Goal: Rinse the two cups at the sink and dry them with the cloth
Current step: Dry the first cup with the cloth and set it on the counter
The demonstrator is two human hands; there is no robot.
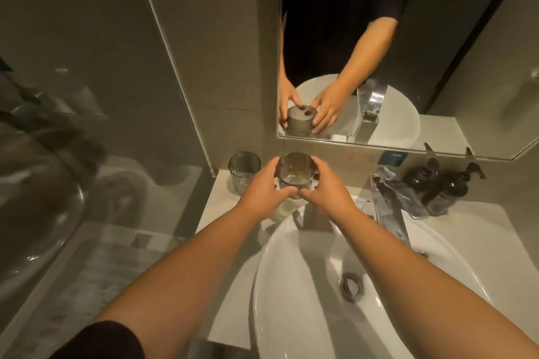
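A ribbed smoky glass cup is held upright above the counter's back left corner, beyond the sink's rim. My left hand grips its left side and my right hand grips its right side, thumbs meeting under its near wall. A second ribbed glass cup stands upright on the counter just to the left, apart from my hands. The white oval sink lies below my forearms, with its metal drain open to view. No cloth is in sight.
A chrome tap juts over the sink's right back side. Two dark pump bottles stand by the wall at right. A mirror above repeats the hands and cup. A glass shower screen stands at left.
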